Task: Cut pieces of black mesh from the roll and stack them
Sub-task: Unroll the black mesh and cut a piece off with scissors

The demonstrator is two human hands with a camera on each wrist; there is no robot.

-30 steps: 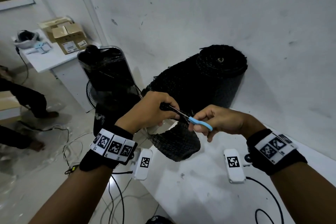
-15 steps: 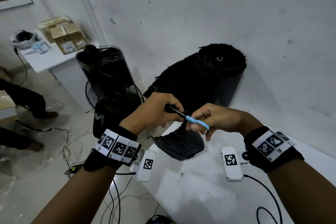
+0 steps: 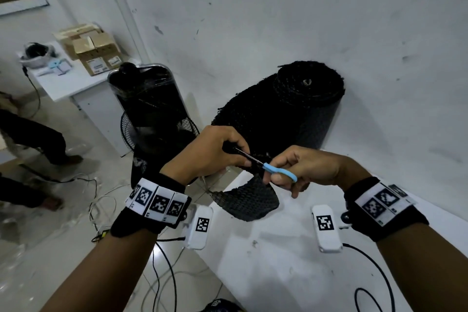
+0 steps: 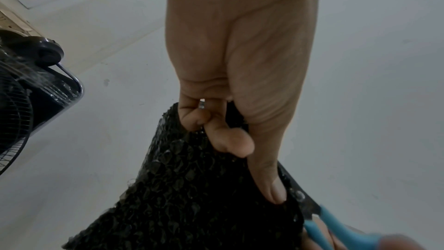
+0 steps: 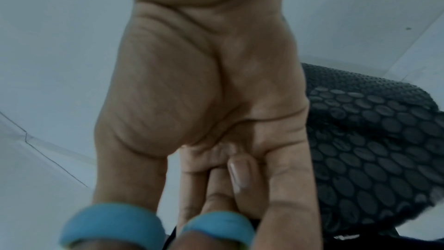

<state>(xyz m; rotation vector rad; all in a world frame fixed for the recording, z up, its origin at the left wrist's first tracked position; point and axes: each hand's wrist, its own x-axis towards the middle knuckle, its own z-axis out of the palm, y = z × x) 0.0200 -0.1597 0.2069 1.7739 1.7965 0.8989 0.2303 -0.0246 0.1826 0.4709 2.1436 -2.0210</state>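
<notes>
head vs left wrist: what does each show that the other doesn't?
Head only: the mesh roll standing against the wall, the white table, the right hand gripping the blue scissors, and cardboard boxes on a far desk.
Left wrist only: the left hand from the palm side, its thumb and curled fingers pinching the mesh piece.
Both: the left hand, mesh piece, scissors and the black fan.

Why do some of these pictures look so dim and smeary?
Head view: sharp, evenly lit, but walls bend from the wide lens. Left wrist view: dim, mesh clear, scissors blurred at the corner. Right wrist view: darkest, scissor handles blurred, right hand soft.
</notes>
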